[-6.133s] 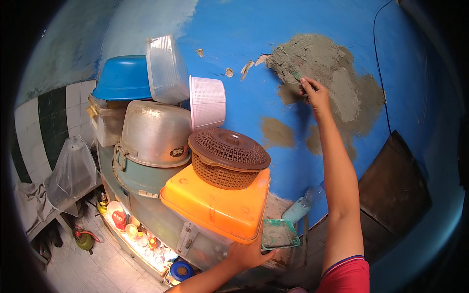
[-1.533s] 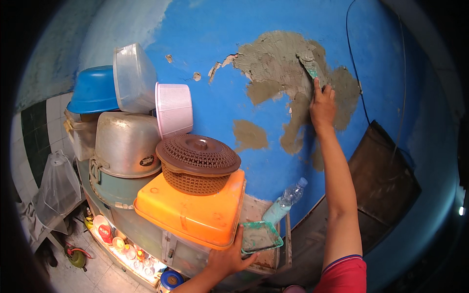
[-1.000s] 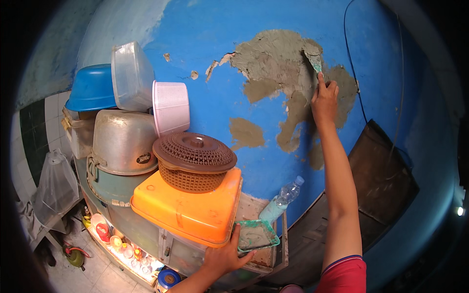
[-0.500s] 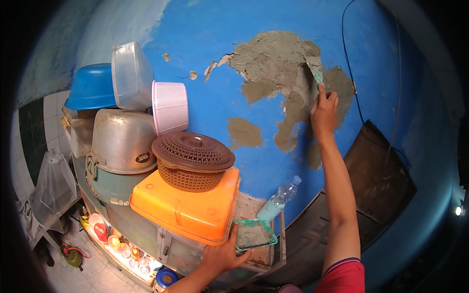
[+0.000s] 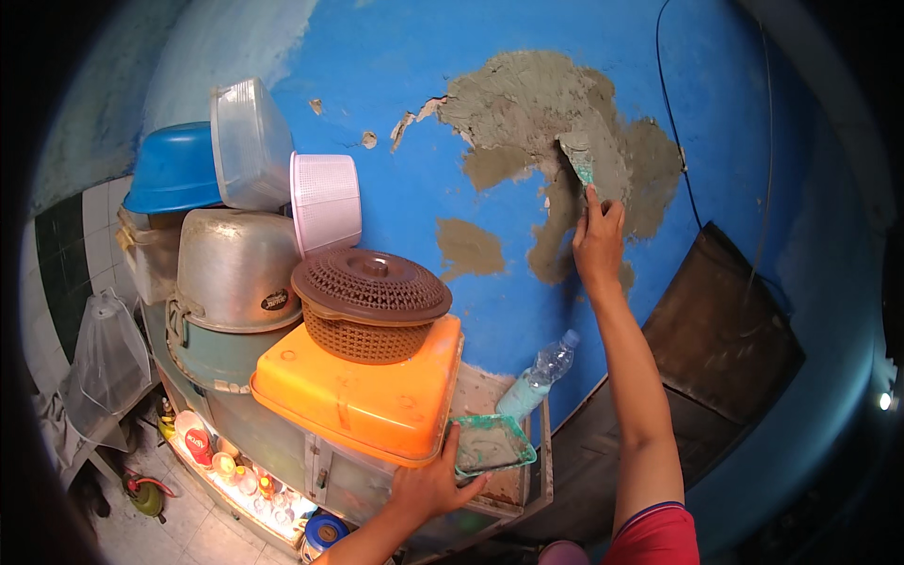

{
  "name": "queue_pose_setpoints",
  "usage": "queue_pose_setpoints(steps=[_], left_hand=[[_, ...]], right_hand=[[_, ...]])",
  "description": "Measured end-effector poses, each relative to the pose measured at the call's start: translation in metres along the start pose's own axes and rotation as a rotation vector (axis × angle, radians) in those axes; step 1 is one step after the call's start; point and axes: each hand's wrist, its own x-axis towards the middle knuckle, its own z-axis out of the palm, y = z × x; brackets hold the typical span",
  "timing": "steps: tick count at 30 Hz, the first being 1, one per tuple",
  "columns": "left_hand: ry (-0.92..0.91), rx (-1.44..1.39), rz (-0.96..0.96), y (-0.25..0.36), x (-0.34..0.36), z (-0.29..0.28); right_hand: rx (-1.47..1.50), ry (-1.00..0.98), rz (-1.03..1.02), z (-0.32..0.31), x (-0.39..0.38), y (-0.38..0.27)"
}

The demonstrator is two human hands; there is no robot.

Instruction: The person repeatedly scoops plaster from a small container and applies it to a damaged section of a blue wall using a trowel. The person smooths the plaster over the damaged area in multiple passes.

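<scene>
My right hand (image 5: 600, 247) grips the handle of a putty knife (image 5: 578, 160), its wide blade pressed to the wall. Under the blade lies a patch of grey wet plaster (image 5: 527, 104), spread unevenly over the blue wall (image 5: 395, 198). Lower down, my left hand (image 5: 428, 485) clasps the near left side of a small green tray (image 5: 495, 446), thumb over its rim; grey plaster mix sits inside. A clear plastic bottle (image 5: 539, 377) with pale contents leans just behind the tray.
An orange plastic container (image 5: 353, 400) carries a brown lidded basket (image 5: 377, 306) left of the tray. Pots, a blue basin (image 5: 176, 169) and a pink basket (image 5: 327, 202) are stacked farther left. A black cable (image 5: 670, 113) hangs on the wall above a dark panel (image 5: 720, 320) at right.
My right hand and the putty knife have moved left and slightly down across the plaster. My left hand still holds the tray in nearly the same place.
</scene>
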Motion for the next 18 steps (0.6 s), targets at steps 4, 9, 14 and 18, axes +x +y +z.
queue_pose_setpoints(steps=[4,9,14,18], left_hand=[[0.007,0.009,-0.008,0.001,-0.001,0.000],[0.005,-0.011,0.014,0.000,-0.001,-0.003],[0.010,0.012,0.008,0.001,0.001,-0.004],[-0.007,-0.034,-0.024,0.002,-0.002,-0.002]], right_hand=[[0.010,0.088,-0.025,0.002,0.020,-0.011],[-0.034,0.015,0.047,0.034,0.041,-0.004],[-0.088,-0.063,0.052,0.046,0.019,-0.001],[-0.012,-0.050,0.013,0.032,-0.005,0.000]])
